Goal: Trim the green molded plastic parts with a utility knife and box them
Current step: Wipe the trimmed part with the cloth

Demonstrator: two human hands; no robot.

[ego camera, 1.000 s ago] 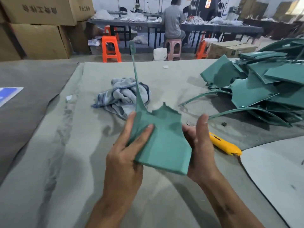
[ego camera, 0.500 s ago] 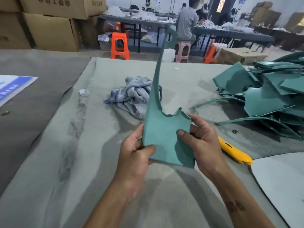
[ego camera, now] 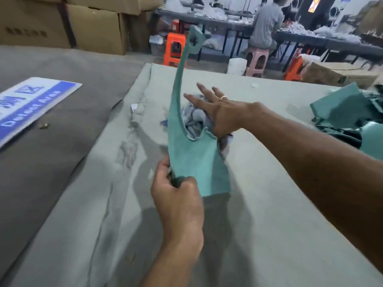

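Observation:
My left hand (ego camera: 178, 195) grips the lower left corner of a green molded plastic part (ego camera: 194, 158) and holds it upright above the table; its long thin arm curves up to a tab near the top. My right hand (ego camera: 215, 112) is off the part and reaches behind it with fingers spread, resting on a crumpled blue-grey rag (ego camera: 194, 123). A pile of more green parts (ego camera: 342, 112) lies at the right edge. The utility knife is out of view.
Grey cloth covers the table (ego camera: 259, 204), with a darker cloth (ego camera: 62, 141) to the left carrying a blue-and-white sign (ego camera: 31, 108). Cardboard boxes (ego camera: 93, 27) stand at the back left. Orange and pink stools and a seated person (ego camera: 265, 27) are beyond the far edge.
My right hand let go of the green part and moved forward onto the rag. The left hand alone now holds the part. The view swung left, so the yellow knife left the frame.

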